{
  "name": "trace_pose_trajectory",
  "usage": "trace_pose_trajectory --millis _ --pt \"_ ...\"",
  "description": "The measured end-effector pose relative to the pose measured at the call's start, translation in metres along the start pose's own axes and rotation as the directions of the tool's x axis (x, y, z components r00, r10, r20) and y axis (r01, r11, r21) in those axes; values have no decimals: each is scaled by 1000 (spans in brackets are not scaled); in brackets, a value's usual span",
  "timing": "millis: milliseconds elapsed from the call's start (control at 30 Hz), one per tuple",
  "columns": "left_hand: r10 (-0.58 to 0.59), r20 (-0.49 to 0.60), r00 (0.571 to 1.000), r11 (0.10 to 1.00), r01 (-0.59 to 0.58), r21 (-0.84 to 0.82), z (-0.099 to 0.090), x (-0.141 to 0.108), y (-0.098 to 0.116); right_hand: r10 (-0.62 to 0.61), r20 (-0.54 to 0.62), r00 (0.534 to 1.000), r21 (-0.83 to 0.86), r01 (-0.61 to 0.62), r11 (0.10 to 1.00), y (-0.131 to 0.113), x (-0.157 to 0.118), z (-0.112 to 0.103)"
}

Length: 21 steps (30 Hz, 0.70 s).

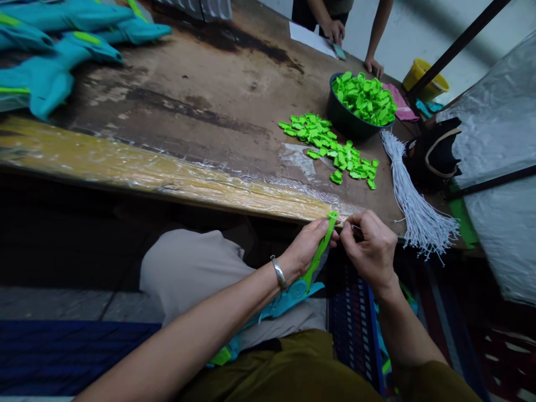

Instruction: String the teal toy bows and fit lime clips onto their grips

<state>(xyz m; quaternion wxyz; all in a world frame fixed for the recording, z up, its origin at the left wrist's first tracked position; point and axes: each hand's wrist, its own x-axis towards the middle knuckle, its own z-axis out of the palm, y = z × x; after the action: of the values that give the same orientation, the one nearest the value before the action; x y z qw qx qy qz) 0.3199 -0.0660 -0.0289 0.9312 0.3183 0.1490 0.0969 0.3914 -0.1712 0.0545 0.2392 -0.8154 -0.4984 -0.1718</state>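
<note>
My left hand [307,245] is closed round a bright green plastic strip [321,248], held upright over my lap. The strip's lower end meets a turquoise plastic piece [288,298] resting on my legs. Close by on the right, my right hand [371,251] pinches a thin white string [354,225], which reaches across to the top of the green strip. Both hands are just in front of the table's front edge. Whether the string passes through the strip is too small to tell.
On the table [234,117] are loose green pieces [312,131], a dark bowl [352,120] full of them, a bundle of white strings [410,206] and turquoise parts [54,61] at left. A person's hands [335,32] are at the far edge. A blue crate [354,329] stands below.
</note>
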Motion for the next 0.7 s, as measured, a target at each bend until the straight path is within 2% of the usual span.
trace_pose_trajectory --millis 267,433,567,700 --pt "8 5 1000 999 -8 -35 8 -3 1 -1 10 1000 -18 2 1000 3 0 3" --pt "29 -11 1000 992 -30 -123 20 -9 2 29 103 994 -37 -26 999 3 -2 10" --pt "-25 -91 996 946 -6 -323 22 -8 5 130 209 969 112 -155 982 3 -9 15" --pt "-42 -155 987 944 -11 -331 25 -3 1 191 185 964 241 -232 942 8 -19 17"
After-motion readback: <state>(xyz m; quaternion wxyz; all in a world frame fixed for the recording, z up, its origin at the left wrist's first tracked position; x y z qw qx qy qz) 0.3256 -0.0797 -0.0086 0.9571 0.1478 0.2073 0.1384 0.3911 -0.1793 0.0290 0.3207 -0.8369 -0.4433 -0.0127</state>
